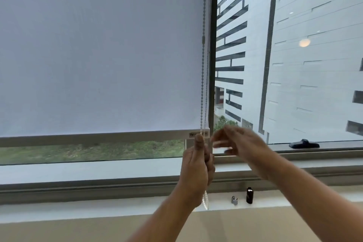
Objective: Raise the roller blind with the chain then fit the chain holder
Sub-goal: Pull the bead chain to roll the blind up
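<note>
A white roller blind point(102, 51) covers most of the left window, its bottom bar point(98, 135) a little above the sill. The bead chain point(203, 65) hangs down the blind's right edge. My left hand point(196, 171) is shut on the chain just below the bottom bar, thumb up, and the chain's loop dangles under the fist. My right hand point(237, 143) is blurred, fingers apart, just right of the chain and holding nothing. A small clear chain holder point(234, 200) lies on the sill.
A small dark bottle point(249, 195) stands on the sill beside the holder. A black window handle point(304, 143) sits on the frame at right. The dark window post point(213, 45) runs right behind the chain.
</note>
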### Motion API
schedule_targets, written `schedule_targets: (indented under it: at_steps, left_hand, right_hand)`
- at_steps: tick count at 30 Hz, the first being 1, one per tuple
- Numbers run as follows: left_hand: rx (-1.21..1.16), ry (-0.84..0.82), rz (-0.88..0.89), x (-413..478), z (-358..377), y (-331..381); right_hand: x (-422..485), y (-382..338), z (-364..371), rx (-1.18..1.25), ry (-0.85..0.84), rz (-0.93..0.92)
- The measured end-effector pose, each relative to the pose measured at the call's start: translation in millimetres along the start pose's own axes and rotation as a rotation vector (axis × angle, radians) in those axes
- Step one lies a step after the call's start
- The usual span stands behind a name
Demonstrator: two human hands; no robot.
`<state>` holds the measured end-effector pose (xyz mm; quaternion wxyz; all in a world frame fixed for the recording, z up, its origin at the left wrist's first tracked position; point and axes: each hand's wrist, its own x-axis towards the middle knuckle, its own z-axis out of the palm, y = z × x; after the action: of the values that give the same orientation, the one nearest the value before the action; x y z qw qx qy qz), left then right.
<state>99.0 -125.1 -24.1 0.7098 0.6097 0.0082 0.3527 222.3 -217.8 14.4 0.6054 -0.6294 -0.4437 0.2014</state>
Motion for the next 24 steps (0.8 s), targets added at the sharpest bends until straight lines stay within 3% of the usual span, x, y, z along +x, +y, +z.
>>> schedule_targets:
  at_steps: [3,7,14,20,24]
  left_hand:
    - [-0.005,0.026,-0.053,-3,1,-9]
    - [0.021,0.024,-0.043,-2,7,-12]
    - [0.053,0.049,-0.025,-6,4,-6]
    - [0.113,0.028,0.077,-7,-8,-13]
    - [0.188,-0.059,0.075,-4,-31,-8]
  right_hand:
    - [12,-38,8,0.312,-0.099,-0.046]
    - [20,-64,37,0.429,-0.244,-0.065]
    - [24,-62,62,0.8,-0.147,-0.107]
    - [19,-52,72,0.843,-0.096,-0.236]
    - [6,-28,70,0.808,-0.137,-0.197]
